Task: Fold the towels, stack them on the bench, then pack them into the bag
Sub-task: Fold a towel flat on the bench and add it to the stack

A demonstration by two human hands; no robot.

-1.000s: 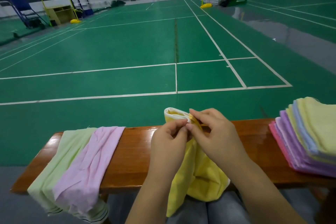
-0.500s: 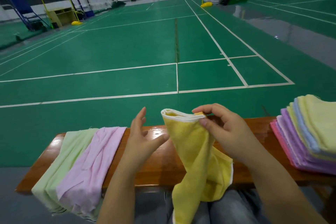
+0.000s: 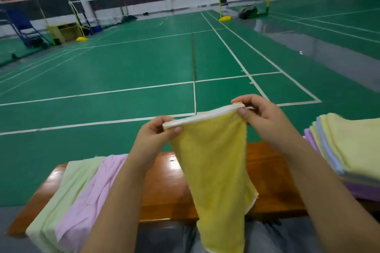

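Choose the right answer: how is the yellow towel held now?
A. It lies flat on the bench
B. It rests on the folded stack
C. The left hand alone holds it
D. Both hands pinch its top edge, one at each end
D: the left hand and the right hand each pinch one end of the white-trimmed top edge of the yellow towel, which hangs down in front of the bench.

Both forearms are bare to the frame's lower edge, with no sleeves, watch or rings showing. The left hand (image 3: 153, 139) and right hand (image 3: 265, 121) have short, unpainted nails. Grey trousers (image 3: 273, 238) cover the lap at six o'clock.
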